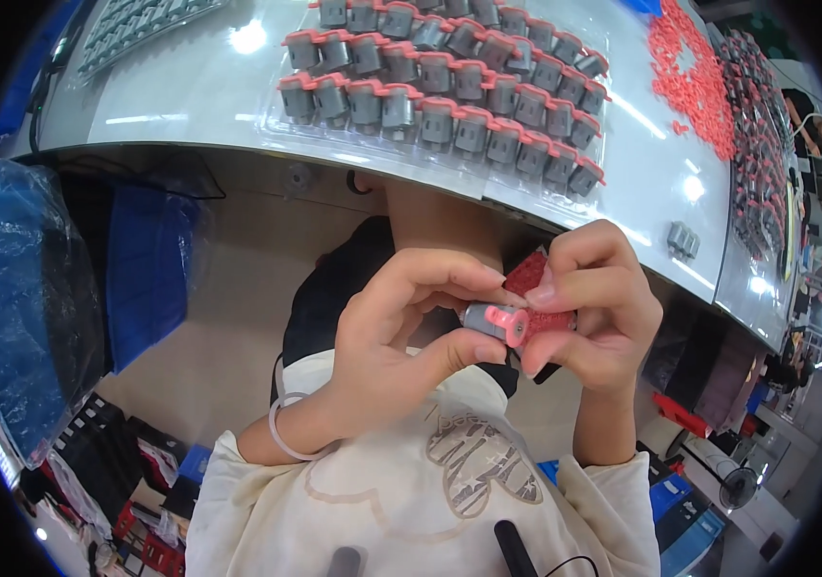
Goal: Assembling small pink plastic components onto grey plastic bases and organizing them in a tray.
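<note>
The clear tray [274, 109], with its rows of gray can-shaped parts [435, 125] topped by pink caps, is the landmark. To its right spreads a dense crowd of gray and pink parts [757, 144]; between that and the tray lies a heap of small pink pieces [707, 101]. A gray slotted rack [147, 34] is left of the tray, and a small gray cluster [683, 240] sits off its lower right. Below the tray, a red textured thing [555, 325] shows behind the fingers and is partly hidden by them.

Both hands are raised below the tray, facing each other. The left hand [387, 337] curves around one gray part [477, 317], its thumb and forefinger narrowed on the sides, covering some of it. The right hand [608, 313] is bent, thumb and forefinger close together beside the pink cap [517, 328] on that part's end; whether they grip it, I cannot tell. A pale band [281, 428] circles the left wrist.

The glossy white table [180, 106] carries the tray. Far left and below the tray are a plastic-wrapped blue thing [22, 308], then a blue panel [149, 269], with tan floor [238, 298] nearer. A fan [740, 488] stands well to the lower right.
</note>
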`<state>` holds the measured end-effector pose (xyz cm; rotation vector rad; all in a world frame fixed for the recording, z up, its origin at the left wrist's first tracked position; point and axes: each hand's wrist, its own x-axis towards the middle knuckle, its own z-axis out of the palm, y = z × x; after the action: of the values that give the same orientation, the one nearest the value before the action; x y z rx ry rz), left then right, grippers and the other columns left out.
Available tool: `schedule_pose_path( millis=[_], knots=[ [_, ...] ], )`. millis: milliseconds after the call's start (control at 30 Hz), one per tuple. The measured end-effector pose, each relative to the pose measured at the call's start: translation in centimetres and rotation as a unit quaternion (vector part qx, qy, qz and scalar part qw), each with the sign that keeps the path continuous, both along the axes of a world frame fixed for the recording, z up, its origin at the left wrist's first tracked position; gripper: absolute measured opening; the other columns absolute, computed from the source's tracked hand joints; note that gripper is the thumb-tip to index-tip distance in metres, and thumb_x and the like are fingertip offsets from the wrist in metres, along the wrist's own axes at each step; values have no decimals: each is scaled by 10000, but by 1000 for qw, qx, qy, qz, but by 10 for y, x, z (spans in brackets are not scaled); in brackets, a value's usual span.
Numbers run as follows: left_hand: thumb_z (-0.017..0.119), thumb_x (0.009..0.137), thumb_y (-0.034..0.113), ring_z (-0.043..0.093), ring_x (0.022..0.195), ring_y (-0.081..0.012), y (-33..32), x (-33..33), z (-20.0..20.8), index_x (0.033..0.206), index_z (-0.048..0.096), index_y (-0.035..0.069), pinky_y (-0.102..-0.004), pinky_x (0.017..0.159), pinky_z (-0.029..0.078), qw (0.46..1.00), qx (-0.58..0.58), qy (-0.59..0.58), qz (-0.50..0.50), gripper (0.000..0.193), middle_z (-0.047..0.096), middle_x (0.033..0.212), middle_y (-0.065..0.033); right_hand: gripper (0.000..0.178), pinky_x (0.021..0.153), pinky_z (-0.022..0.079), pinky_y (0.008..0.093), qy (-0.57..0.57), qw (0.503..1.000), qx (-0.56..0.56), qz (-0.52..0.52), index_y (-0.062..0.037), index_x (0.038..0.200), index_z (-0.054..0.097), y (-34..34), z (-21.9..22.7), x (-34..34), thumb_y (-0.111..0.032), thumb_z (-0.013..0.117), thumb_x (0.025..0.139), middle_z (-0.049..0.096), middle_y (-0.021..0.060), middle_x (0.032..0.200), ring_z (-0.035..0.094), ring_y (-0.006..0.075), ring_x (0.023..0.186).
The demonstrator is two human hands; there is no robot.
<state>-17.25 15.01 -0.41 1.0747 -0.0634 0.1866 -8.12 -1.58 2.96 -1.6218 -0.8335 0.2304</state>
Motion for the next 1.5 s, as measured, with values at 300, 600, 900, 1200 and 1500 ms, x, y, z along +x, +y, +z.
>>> schedule_pose_path(
  millis=[300, 600, 900, 1200, 1500],
  knots=[
    [750, 765, 58, 538, 1114, -179, 24, 1, 3, 1283, 395, 2, -311, 938, 435, 989, -112, 76, -62, 630, 532, 1197, -116, 344, 659, 428, 279, -96, 982, -161, 37, -80, 891, 718, 36, 29, 12, -218, 808, 589, 577, 31, 852, 530, 189, 789],
    [557, 895, 96, 565, 1018, -203, 57, -1, 6, 1257, 413, -33, -319, 861, 467, 992, -57, 107, 13, 409, 570, 1116, -169, 281, 664, 445, 242, -193, 969, -153, 29, 9, 953, 660, 135, 52, 141, -203, 668, 768, 655, 51, 870, 557, 101, 731],
    [515, 903, 40, 588, 926, -175, 68, -7, 3, 1130, 495, -14, -295, 817, 467, 985, -58, 159, 40, 234, 608, 1003, -140, 295, 660, 459, 275, -206, 946, -242, 66, -18, 945, 670, 195, -4, 185, -256, 671, 771, 652, 74, 891, 560, 133, 728],
    [522, 906, 31, 590, 938, -168, 63, -9, 2, 1109, 505, -8, -295, 848, 467, 985, -1, 171, -18, 208, 610, 1006, -115, 250, 743, 453, 398, -257, 935, -242, 23, -70, 921, 676, 188, -12, 182, -281, 641, 793, 584, 130, 890, 576, 293, 826],
    [523, 903, 32, 601, 908, -170, 53, -17, 8, 1069, 529, -21, -295, 829, 480, 982, 18, 190, 5, 174, 628, 964, -128, 241, 788, 437, 298, -278, 947, -164, -4, -50, 1018, 652, 108, 13, 164, -222, 577, 867, 602, 71, 1017, 564, 169, 893]
  ],
)
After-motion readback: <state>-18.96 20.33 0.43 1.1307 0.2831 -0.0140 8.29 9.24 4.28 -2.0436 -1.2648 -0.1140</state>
